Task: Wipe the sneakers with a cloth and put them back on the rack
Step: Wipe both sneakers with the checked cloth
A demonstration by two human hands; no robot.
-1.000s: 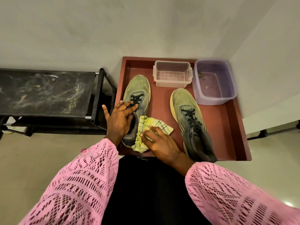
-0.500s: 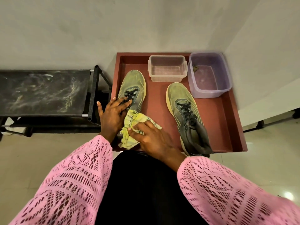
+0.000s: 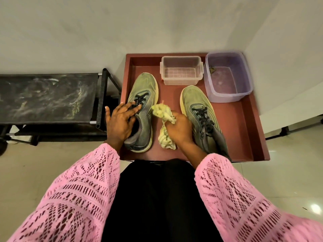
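Note:
Two olive-green sneakers with black laces lie in a red tray [image 3: 244, 130]. My left hand [image 3: 120, 123] rests on the left sneaker [image 3: 145, 95], fingers over its laces and collar. My right hand [image 3: 180, 130] is closed on a bunched yellow-green cloth [image 3: 163, 112], held between the two shoes and just off the left sneaker's side. The cloth's tail hangs down to the tray floor. The right sneaker [image 3: 195, 100] lies untouched, its heel partly behind my right wrist and sleeve. A black shoe rack [image 3: 47, 98] stands to the left of the tray.
A clear plastic box [image 3: 181, 70] and a purple tub [image 3: 229, 75] holding water stand at the tray's far edge. Walls close in behind and to the right. Tiled floor spreads around, and my pink sleeves and black lap fill the foreground.
My right hand has lifted the cloth off the left sneaker's heel and bunched it up, shifting right into the gap between the shoes. My left hand stays on the left sneaker.

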